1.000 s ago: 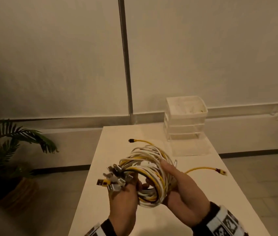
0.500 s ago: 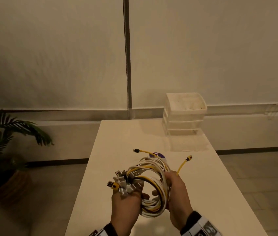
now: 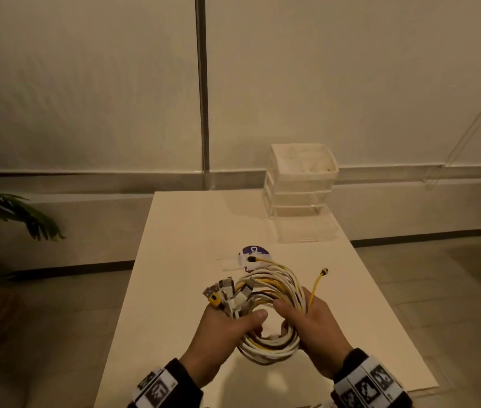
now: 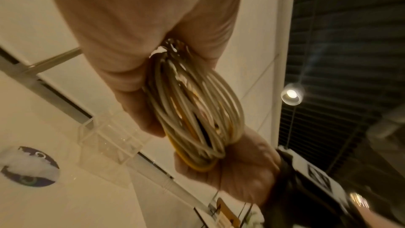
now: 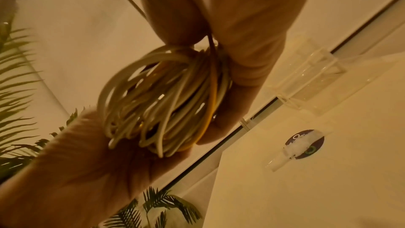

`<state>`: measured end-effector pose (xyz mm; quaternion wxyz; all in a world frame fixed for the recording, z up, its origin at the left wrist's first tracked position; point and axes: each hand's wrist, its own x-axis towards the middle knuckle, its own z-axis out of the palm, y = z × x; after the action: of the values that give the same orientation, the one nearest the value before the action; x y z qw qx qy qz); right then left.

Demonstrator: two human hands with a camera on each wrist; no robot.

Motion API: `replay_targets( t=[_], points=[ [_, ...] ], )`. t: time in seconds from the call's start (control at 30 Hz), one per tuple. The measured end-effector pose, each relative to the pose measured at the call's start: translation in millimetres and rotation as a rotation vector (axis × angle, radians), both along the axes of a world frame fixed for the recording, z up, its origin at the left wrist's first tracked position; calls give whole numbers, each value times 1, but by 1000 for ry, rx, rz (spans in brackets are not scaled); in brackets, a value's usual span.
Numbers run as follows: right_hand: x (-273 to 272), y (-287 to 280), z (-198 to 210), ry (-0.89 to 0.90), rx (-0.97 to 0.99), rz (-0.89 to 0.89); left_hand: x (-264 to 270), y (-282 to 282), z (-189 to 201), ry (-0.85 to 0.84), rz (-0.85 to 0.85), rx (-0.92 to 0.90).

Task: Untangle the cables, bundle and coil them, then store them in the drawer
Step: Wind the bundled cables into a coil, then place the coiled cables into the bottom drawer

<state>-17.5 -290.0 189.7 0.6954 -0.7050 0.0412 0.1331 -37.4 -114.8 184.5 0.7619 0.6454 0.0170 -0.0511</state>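
- A coil (image 3: 271, 313) of white and yellow cables hangs in the air above the near end of the worktop (image 3: 180, 260), held between both hands so the loops cannot spring apart.
- The left hand (image 3: 227, 331) clamps the coil at about 9 o'clock, fingers and thumb curled round the gathered plugs (image 3: 223, 293); its grip is pressed tight on the bundle, apparently to keep every connector end lined up in one place.
- The right hand (image 3: 318, 328) wraps the coil's 3 o'clock side, thumb inside the ring and fingers closed around the strands, steadying the ring's shape.
- Two yellow ends (image 3: 320, 278) stick out loose at 12 and 2 o'clock, so the bundling looks unfinished.
- A round purple-labelled item (image 3: 251, 251) with white strips across it lies on the worktop just beyond the coil; it may be the fastening material, though what it is cannot be told.
- At 1 o'clock, on the worktop's far end, stands a white drawer unit (image 3: 301, 184), its clear bottom drawer (image 3: 307, 231) pulled out, seemingly ready to take the coil.
- A plant (image 3: 3, 207) stands on the floor at 9 o'clock.
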Motion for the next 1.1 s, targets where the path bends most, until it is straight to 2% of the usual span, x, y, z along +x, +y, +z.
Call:
replay_targets(
  t=[0.13,0.27,0.4,0.5,0.63,0.7,0.8,0.93,1.1],
  points=[
    [-7,4,-3,-73,-47,10,3,14,-5,-2,-47,-70],
    [-10,3,-5,-63,-84,45,-5,22,-6,-41,-134,11],
    [-14,3,-8,51,-65,125,-14,21,-8,-58,-121,20],
    [-15,3,-13,165,-82,110,-18,13,-18,-16,-45,-70],
    [-12,-8,-16,288,167,143,-12,1,-36,78,43,-175],
    [-12,-18,-10,317,253,164,-8,-5,-39,82,38,-150],
    [-8,-35,-9,327,279,173,-1,-17,-38,10,-50,-74],
    [13,-62,-11,331,212,137,19,-35,-26,4,-268,0],
    [62,-99,-11,314,194,130,74,-60,-17,189,-423,33]
  ],
)
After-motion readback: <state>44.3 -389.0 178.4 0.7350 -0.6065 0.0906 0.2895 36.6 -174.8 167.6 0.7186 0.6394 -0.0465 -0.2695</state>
